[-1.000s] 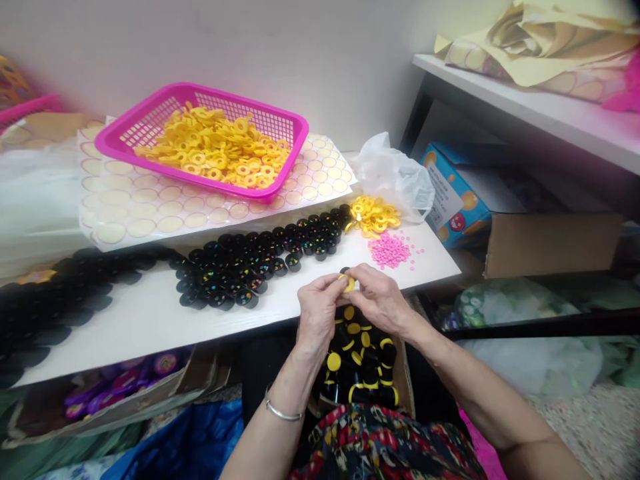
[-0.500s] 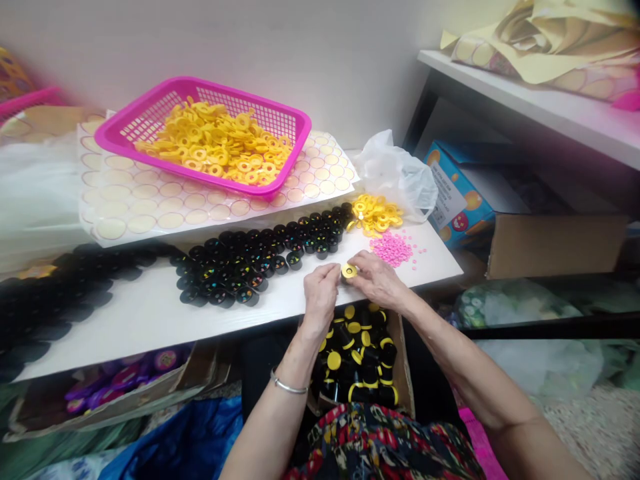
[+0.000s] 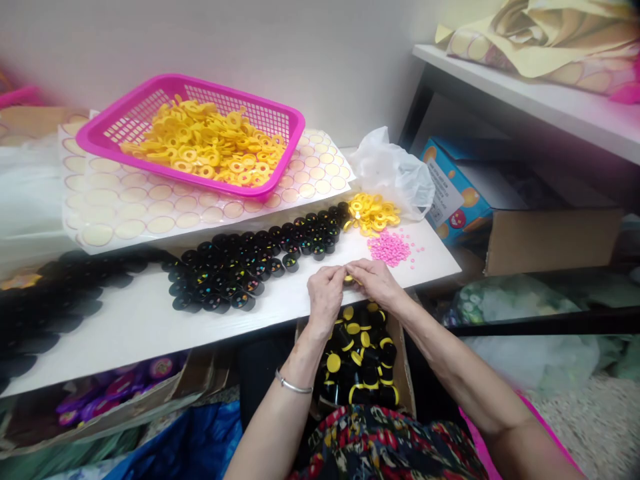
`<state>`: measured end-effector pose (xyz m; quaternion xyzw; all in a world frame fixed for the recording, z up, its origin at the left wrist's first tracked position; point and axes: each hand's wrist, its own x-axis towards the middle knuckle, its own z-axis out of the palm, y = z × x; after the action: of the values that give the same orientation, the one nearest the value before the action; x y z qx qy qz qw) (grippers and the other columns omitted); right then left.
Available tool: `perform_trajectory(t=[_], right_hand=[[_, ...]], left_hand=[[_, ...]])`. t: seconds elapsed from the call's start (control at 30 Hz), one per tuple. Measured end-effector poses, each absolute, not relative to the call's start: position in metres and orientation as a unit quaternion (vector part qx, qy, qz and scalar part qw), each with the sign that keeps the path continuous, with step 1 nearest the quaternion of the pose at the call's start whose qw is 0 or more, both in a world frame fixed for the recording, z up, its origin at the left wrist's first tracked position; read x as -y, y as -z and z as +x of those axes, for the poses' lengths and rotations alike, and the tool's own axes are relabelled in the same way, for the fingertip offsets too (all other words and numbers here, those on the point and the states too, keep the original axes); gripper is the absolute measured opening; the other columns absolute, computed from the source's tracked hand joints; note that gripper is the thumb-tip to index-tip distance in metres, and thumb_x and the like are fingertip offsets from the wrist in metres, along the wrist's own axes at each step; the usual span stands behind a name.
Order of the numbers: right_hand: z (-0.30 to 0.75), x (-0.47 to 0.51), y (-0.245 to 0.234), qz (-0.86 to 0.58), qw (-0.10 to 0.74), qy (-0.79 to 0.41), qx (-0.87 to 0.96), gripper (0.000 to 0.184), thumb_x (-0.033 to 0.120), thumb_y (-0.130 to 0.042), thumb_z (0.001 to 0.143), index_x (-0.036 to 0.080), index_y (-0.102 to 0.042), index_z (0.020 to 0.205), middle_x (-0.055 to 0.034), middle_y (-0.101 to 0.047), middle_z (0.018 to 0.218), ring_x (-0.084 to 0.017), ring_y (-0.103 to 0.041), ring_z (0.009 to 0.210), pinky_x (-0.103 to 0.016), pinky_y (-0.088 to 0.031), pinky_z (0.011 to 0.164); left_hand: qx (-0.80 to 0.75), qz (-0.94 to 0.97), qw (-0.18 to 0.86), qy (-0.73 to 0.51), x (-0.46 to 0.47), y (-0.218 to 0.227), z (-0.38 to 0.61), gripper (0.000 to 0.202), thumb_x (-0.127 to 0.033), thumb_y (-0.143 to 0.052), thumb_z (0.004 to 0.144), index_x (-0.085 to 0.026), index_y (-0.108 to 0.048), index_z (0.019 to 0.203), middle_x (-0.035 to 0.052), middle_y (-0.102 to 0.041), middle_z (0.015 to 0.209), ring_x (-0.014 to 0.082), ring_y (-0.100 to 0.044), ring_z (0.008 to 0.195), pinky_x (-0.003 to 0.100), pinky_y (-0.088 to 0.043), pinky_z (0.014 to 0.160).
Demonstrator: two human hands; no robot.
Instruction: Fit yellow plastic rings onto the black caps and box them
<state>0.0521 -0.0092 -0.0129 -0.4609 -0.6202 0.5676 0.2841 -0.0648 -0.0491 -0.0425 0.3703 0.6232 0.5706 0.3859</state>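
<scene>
Both hands meet above the near edge of the white table, fingers closed around a small black container with a yellow cap (image 3: 349, 280). My left hand (image 3: 326, 293) grips it from the left, and my right hand (image 3: 375, 283) has its fingers over the top, hiding much of it. Just beyond my right hand lie a scatter of small pink rings (image 3: 390, 248) and a heap of yellow ring caps (image 3: 373, 213). Below the hands, a cardboard box (image 3: 406, 363) holds many black containers with yellow lids (image 3: 365, 360).
Rows of open black cups (image 3: 225, 270) with coloured bits inside cover the table's (image 3: 280, 300) middle and left. Behind them, a pink basket (image 3: 190, 183) of yellow ring caps rests on sticker sheets (image 3: 165, 213). A plastic bag (image 3: 393, 170) and a blue carton (image 3: 455, 193) are at right.
My right hand's fingers have closed over the top of the yellow cap, which showed its face before and is now mostly covered. The view has shifted slightly.
</scene>
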Motion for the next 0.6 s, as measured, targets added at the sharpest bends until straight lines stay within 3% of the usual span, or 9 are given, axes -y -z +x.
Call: perform_trajectory(t=[0.13,0.33,0.6], right_hand=[[0.046,0.009,0.018,-0.497,0.298,-0.628,0.519,0.03,0.038,-0.058,0.072,0.011,-0.066,0.083,0.0001,-0.057,0.055,-0.007,-0.047,0.043,-0.018,-0.037,0.039],[0.038,0.009,0.022,-0.512,0.331,-0.659,0.441,0.021,0.032,-0.062,0.066,0.012,-0.063,0.071,0.0003,-0.057,0.052,-0.005,-0.046,0.038,-0.016,-0.037,0.034],[0.03,0.009,0.035,-0.539,0.381,-0.643,0.39,0.011,0.023,-0.06,0.061,0.012,-0.06,0.064,0.0008,-0.055,0.044,-0.008,-0.047,0.033,-0.017,-0.037,0.031]], left_hand=[[-0.626,0.367,0.386,-0.569,0.049,0.042,-0.064,0.026,-0.038,-0.059,0.073,-0.016,-0.073,0.074,0.0028,-0.063,0.072,0.0131,-0.056,0.069,0.021,-0.041,0.06],[-0.623,0.322,0.424,-0.573,0.048,0.042,-0.061,0.027,-0.04,-0.062,0.07,-0.014,-0.071,0.072,0.001,-0.06,0.06,0.0094,-0.05,0.053,0.02,-0.036,0.049],[-0.601,0.24,0.472,-0.598,0.038,0.04,-0.058,0.019,-0.029,-0.066,0.062,-0.01,-0.064,0.064,-0.0028,-0.053,0.046,0.0054,-0.04,0.037,0.018,-0.027,0.036]])
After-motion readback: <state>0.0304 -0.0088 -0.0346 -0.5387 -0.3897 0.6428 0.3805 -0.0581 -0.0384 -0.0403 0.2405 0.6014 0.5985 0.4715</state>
